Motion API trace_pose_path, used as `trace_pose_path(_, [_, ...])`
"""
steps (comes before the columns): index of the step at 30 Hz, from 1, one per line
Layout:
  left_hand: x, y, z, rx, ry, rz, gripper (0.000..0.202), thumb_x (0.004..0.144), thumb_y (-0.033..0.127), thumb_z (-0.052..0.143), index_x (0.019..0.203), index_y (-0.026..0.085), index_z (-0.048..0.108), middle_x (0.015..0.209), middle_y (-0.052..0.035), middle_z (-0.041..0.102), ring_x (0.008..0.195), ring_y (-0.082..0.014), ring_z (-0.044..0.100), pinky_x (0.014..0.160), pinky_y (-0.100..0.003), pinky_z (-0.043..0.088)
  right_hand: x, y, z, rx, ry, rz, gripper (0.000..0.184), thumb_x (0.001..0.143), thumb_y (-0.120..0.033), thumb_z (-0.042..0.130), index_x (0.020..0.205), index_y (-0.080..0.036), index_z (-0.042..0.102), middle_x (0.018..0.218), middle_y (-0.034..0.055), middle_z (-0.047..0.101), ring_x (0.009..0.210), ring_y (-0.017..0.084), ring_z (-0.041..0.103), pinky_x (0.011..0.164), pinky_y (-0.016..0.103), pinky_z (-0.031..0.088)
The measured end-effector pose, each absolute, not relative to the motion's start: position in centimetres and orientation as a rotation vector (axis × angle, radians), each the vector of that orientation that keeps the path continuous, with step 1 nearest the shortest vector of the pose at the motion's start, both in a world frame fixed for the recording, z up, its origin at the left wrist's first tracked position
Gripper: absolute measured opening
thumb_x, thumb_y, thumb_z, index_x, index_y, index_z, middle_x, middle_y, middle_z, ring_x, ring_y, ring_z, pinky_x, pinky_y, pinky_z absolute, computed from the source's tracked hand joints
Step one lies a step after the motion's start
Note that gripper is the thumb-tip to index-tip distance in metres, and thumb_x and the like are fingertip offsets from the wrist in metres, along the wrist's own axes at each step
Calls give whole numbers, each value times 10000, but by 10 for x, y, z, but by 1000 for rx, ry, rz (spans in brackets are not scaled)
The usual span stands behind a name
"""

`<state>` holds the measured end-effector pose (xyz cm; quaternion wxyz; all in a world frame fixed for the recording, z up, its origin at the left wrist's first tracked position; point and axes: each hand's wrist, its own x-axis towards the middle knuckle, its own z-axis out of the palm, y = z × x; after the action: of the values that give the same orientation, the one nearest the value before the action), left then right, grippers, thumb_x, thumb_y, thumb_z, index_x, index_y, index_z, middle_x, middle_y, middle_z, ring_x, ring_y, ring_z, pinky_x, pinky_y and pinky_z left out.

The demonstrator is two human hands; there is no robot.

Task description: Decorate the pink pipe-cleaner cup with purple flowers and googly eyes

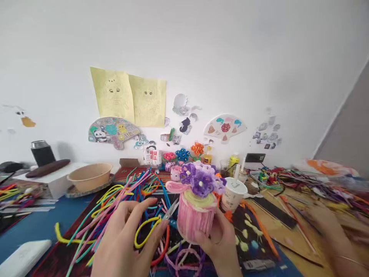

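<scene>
My right hand is closed around the lower side of a pink pipe-cleaner pot. The pot stands upright and is topped with purple pipe-cleaner flowers. To the left of the pot, my left hand hovers with its fingers apart and holds nothing. Its fingertips are close to a yellow pipe-cleaner loop and a pair of scissors.
Several loose coloured pipe cleaners cover the dark mat. A white paper cup stands right of the pot, a tan bowl at back left. Another blurred hand reaches in at right. Small flower pots line the wall.
</scene>
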<state>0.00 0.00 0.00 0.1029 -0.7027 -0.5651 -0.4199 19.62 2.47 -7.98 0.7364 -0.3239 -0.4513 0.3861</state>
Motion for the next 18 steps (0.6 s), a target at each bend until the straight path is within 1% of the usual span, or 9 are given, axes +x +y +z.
trace_pose_path(3, [4,0,5,-2130,-1601,-1313,357,833,519,606,1152,362,580,1023,-6,602,960,-219,602,784,-323,502,195,23,-75,-713,-1036,869,599,592,-280,865,1147,-238,645,1147,54,730,1073,233,676,873,227,536])
trace_pose_path(5, [8,0,8,-2245,-1586,-1384,306,837,480,619,1118,359,603,1004,-1,616,941,-203,606,769,-296,508,193,21,-70,-711,-1055,884,591,597,-281,856,1147,-226,645,1139,64,729,1067,248,673,878,252,538])
trace_pose_path(9, [19,0,11,-2423,-1612,-1554,176,841,427,635,984,327,659,935,11,641,877,-168,613,737,-249,504,188,18,-59,-691,-1068,923,569,604,-288,837,1135,-220,647,1108,59,728,1047,260,668,879,272,533])
trace_pose_path(13, [29,-1,10,-2326,-1642,-1728,99,827,404,658,872,318,680,854,28,643,826,-164,593,720,-247,467,185,17,-54,-701,-1084,923,535,600,-309,832,1096,-217,653,1052,49,727,1009,256,663,864,270,527])
trace_pose_path(15, [31,-1,10,-2306,-1650,-1767,81,835,376,650,811,304,678,804,35,639,785,-156,586,703,-241,450,185,16,-54,-712,-1084,919,534,599,-322,833,1088,-211,652,1047,53,723,1011,258,658,870,273,522])
trace_pose_path(18, [29,0,9,-2357,-1616,-1748,110,840,353,642,756,284,663,767,40,638,744,-142,578,677,-223,436,185,17,-56,-711,-1105,916,523,610,-350,828,1080,-205,647,1041,58,722,991,252,660,864,271,522])
